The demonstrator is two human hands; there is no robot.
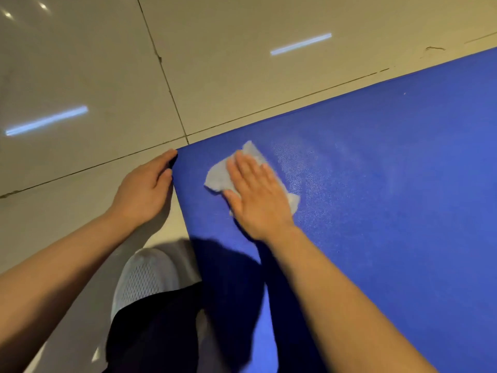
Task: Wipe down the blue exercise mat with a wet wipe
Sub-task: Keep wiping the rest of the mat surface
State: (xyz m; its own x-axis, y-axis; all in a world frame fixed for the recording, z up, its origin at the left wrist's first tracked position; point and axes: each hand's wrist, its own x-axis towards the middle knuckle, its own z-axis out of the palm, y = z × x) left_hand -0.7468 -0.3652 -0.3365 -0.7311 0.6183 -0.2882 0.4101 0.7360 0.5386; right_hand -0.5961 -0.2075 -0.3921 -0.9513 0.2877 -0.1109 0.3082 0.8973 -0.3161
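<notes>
Head view, nearest: both bare forearms are seen entering from the bottom edge, cut off before the elbows; between them a dark trouser leg [161, 327] and a white mesh shoe [145, 275] are partly seen, the shoe half covered by the leg.
Hidden or cut off: the blue exercise mat [390, 184] is cut by the right and bottom edges, so only its near-left corner and two edges are seen; its lower left part is darkened by shadow. Most of the wet wipe [217, 175] is covered by the right hand; only crumpled parts are seen, above and left of the fingers and by the little-finger side. The left fingertips are hidden at the mat's edge.
Right hand [255, 195]: it is laid flat, fingers straight and close together, palm pressed down on the wipe.
Left hand [145, 187]: its fingers are curled at the mat's corner, thumb along the short edge; whether the edge is pinched or only touched cannot be told.
Mat relative to hands: the mat is spread on the tiled floor [94, 63]; the wipe lies near the corner, just right of the left hand. A paler streaked patch is seen on the mat to the right of the wipe.
Floor: glossy beige tiles with dark joints and bright strip reflections are seen.
</notes>
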